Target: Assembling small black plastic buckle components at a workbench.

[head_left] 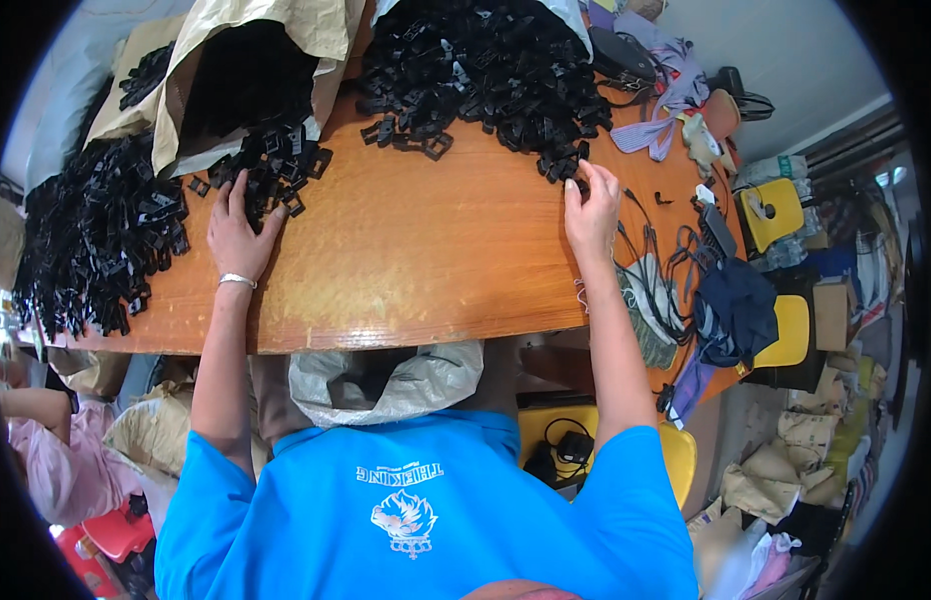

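Note:
My left hand (242, 236) rests on the table with thumb and fingers spread. Its fingertips touch the edge of a small heap of black plastic buckle-like pieces (276, 165) spilling from a brown paper bag (336, 30). On the right, my right hand (593, 215) reaches to the lower right end of a large pile of similar black pieces (476, 70). Its thumb and fingers are curved and apart, with dark pieces just behind them. Another big heap of black pieces (101, 240) covers the table's left end.
The wooden table (416, 250) curves before me. An open whitish sack (386, 385) sits at my lap below its edge. Cables (651, 250) and dark cloth (736, 310) lie at the right end. Yellow chairs (786, 335) stand beyond. A person in pink (71, 460) sits at left.

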Available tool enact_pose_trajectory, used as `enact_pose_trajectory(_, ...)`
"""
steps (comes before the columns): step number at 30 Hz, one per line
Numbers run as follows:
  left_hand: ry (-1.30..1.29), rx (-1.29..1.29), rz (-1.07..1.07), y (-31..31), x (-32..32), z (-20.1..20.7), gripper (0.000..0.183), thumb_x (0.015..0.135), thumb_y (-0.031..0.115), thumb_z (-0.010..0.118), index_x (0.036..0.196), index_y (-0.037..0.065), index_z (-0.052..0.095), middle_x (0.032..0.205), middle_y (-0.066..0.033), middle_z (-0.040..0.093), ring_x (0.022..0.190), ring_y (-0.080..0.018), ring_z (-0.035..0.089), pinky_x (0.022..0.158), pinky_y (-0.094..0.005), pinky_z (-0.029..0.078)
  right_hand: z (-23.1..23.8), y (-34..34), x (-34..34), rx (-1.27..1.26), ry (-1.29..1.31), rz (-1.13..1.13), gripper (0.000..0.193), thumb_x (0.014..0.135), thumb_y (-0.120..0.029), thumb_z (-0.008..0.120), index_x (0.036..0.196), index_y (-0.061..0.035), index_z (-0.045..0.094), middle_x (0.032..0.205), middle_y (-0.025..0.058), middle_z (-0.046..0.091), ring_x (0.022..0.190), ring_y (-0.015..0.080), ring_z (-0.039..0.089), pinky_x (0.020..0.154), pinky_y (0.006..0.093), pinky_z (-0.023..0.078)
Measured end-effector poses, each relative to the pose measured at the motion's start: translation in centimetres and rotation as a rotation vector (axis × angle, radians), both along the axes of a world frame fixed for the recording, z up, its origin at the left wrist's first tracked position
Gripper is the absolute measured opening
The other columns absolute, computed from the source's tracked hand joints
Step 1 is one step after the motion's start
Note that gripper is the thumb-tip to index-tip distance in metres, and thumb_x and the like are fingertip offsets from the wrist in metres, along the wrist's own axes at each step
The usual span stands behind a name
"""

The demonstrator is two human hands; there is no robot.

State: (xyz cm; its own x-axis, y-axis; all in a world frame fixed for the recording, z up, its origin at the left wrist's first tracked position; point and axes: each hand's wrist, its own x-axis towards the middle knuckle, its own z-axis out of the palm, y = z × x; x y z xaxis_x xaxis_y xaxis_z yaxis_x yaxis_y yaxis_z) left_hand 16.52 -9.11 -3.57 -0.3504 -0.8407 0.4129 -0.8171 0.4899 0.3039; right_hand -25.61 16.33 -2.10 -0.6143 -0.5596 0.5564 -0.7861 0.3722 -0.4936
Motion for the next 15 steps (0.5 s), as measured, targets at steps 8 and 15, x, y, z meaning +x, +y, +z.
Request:
enact_pose_trajectory(8, 0.11, 0.016, -0.127, 4.2, -4.3, -0.3, 0.074, 0.082, 0.034, 0.078, 0.148, 0.014, 0.051, 0.145, -0.0249, 0.049, 0.13, -0.0429, 0.049, 0.11, -0.0491, 0.04, -3.5, -6.0, -1.1, 0.038, -0.076, -0.077, 0.055, 0.085, -0.03, 0.076, 0.132, -0.0035, 0.062, 0.139, 0.0255, 0.05, 0.13, 0.0426, 0.049, 0.109, 0.0504, 0.04)
enact_pose_trajectory(15, 0.143, 0.005, -0.187, 7.8, -8.6, 0.4, 0.067, 0.081, 0.021, 0.074, 0.143, 0.01, 0.053, 0.149, -0.0254, 0.044, 0.138, -0.0464, 0.039, 0.118, -0.0519, 0.031, -4.1, -6.4, 3.1, -0.037, -0.09, 0.026, 0.052, 0.084, -0.017, 0.076, 0.129, 0.0006, 0.059, 0.138, 0.0259, 0.049, 0.13, 0.0424, 0.048, 0.11, 0.0491, 0.04)
